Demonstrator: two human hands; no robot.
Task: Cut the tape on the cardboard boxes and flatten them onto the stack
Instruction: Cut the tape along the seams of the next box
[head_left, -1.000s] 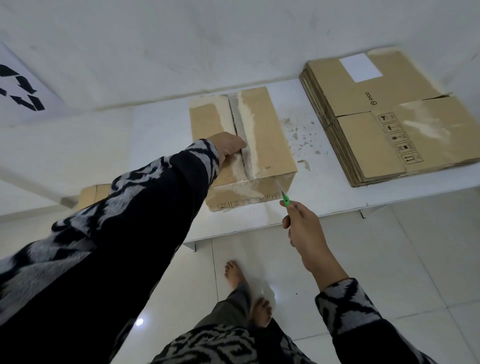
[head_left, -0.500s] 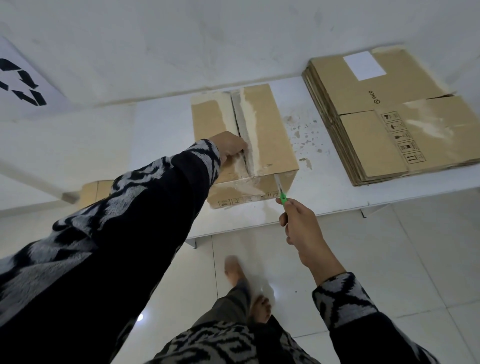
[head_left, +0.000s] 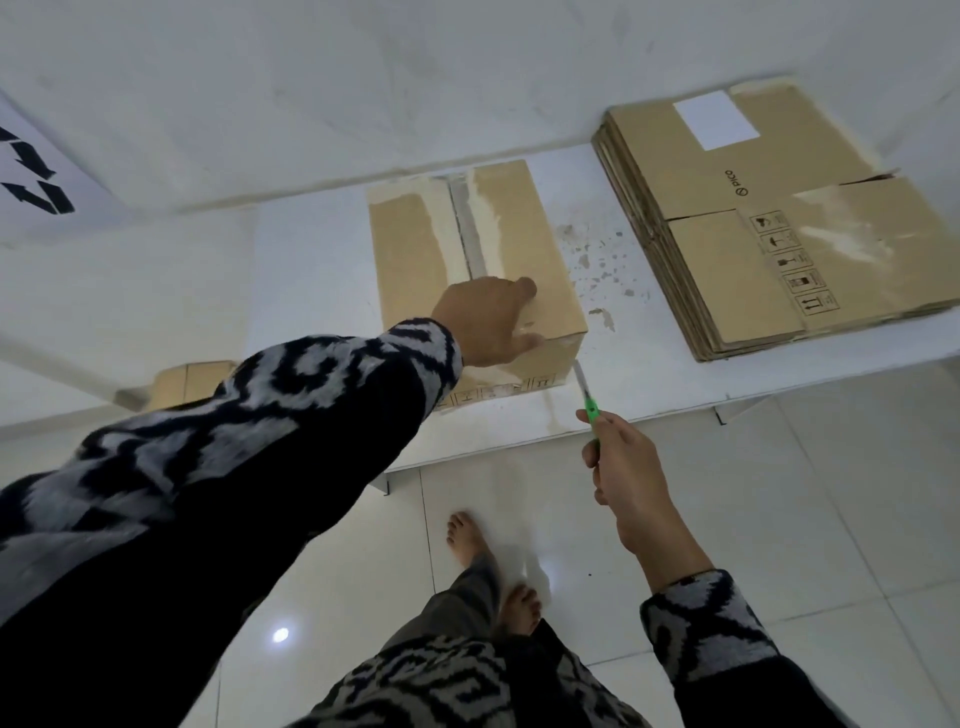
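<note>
- Cardboard box (head_left: 475, 275) sits at centre frame on the white tabletop (head_left: 311, 291), upright and unflattened, with a grey strip of tape (head_left: 467, 228) along its top seam; from here I cannot tell whether that strip is slit yet.
- My left hand (head_left: 485, 319) lies on the near end of the lid, fingers spread and fairly straight, thumb toward the seam. It presses; it grasps nothing.
- My right hand (head_left: 623, 475) is clenched round the green cutter (head_left: 587, 392), lower right of centre. The blade points up toward the box's near right corner, very close to it; whether it touches I cannot say.
- I judge the step in hand to be cutting the tape, so I would keep the left palm bearing flat on the lid to stop the box sliding on the tabletop.
- I would move those left fingers clear of the seam before the blade travels along it.
- A shallow blade angle should part the tape without digging into the board, and drawing toward the frame's lower edge keeps the stroke under control.
- At the upper right of the frame lies the stack of flattened boxes (head_left: 779, 208), well apart from the box. Once the tape gives, I expect to fold this one flat and carry it there.
- My bare feet (head_left: 467, 535) stand on the tiled floor (head_left: 831, 519) below the tabletop edge, so a dropped cutter is a real risk.
</note>
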